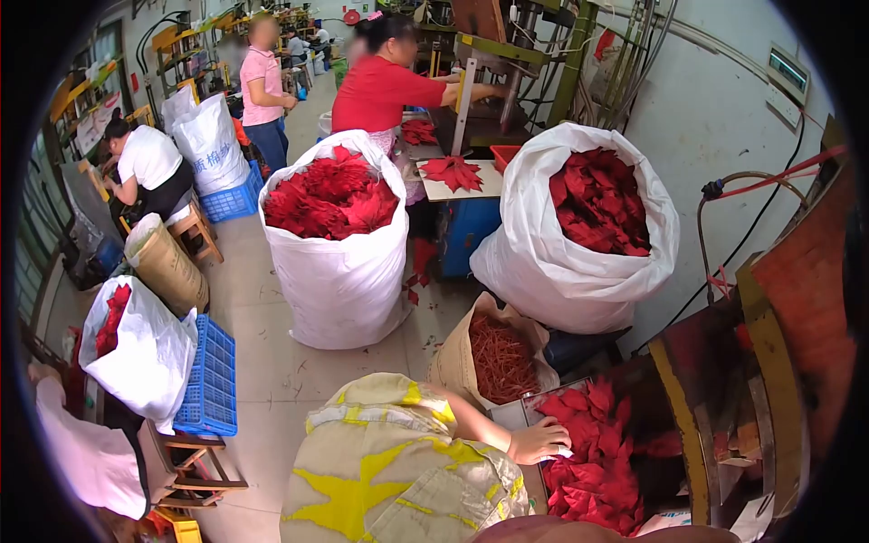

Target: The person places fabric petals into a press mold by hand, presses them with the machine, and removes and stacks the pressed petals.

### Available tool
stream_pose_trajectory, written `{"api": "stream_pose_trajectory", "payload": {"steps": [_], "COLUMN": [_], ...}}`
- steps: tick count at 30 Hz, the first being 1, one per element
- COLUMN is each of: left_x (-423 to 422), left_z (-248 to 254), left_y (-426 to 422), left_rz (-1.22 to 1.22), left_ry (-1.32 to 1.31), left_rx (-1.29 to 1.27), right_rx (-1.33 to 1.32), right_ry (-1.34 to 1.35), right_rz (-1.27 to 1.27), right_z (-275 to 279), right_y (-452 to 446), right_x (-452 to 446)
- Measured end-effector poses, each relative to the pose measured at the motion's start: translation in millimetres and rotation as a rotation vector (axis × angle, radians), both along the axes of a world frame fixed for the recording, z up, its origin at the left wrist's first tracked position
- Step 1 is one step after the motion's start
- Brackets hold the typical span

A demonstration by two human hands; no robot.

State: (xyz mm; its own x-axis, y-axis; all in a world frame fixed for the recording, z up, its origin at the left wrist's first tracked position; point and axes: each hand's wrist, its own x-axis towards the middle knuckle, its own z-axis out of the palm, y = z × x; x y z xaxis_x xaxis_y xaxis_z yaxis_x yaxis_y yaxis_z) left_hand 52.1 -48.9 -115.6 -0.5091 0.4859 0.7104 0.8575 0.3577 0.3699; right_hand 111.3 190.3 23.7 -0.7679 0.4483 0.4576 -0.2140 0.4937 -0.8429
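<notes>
My left hand reaches from a patterned beige-and-yellow sleeve to the near edge of a heap of red fabric poinsettia leaves. Its fingers are bent and close together, with a small white patch at the fingertips; what they hold, if anything, is too small to make out. The red leaves lie piled on a work surface beside a machine frame. My right hand is out of view; only a blurred, skin-toned strip shows along the bottom edge.
Two large white sacks hold red leaves. A tan sack of red scraps stands by the surface. A person in red works at a press; others sit or stand behind. Blue crates and stools are at left.
</notes>
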Motion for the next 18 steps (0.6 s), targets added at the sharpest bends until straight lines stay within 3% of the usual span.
{"api": "stream_pose_trajectory", "payload": {"steps": [1, 4, 5, 7, 10, 11, 14, 16, 17, 18], "left_x": [-1, 3, 7, 15, 23, 25, 25, 22, 24, 29], "left_z": [6, 46, 72, 120, 151, 155, 135, 132, 134, 142], "left_y": [0, 7, 11, 21, 41, 47, 63, 60, 58, 51], "left_rz": [0.000, 0.003, -0.001, -0.277, -0.585, -0.597, -0.402, -0.394, -0.401, -0.387], "left_ry": [0.008, -0.400, -0.402, -0.526, -0.561, -0.639, -0.418, -0.737, -0.728, -1.017], "left_rx": [0.001, 0.239, 0.240, 0.412, 0.439, 0.397, 0.446, 0.364, 0.358, 0.433], "right_rx": [-0.004, -0.005, -0.010, -0.023, -0.054, -0.071, -0.151, -0.221, -0.250, -0.270], "right_ry": [0.000, -0.005, -0.006, -0.013, -0.016, -0.024, -0.064, -0.109, -0.132, -0.146], "right_rz": [0.000, 0.005, 0.007, 0.014, 0.048, 0.076, 0.193, 0.298, 0.351, 0.396], "right_z": [0, 0, 1, 0, -2, -3, -7, -8, -9, -10], "right_y": [0, 1, 1, 0, -2, -4, -22, -39, -47, -52], "right_x": [2, 8, 10, 14, 21, 24, 32, 37, 40, 44]}}
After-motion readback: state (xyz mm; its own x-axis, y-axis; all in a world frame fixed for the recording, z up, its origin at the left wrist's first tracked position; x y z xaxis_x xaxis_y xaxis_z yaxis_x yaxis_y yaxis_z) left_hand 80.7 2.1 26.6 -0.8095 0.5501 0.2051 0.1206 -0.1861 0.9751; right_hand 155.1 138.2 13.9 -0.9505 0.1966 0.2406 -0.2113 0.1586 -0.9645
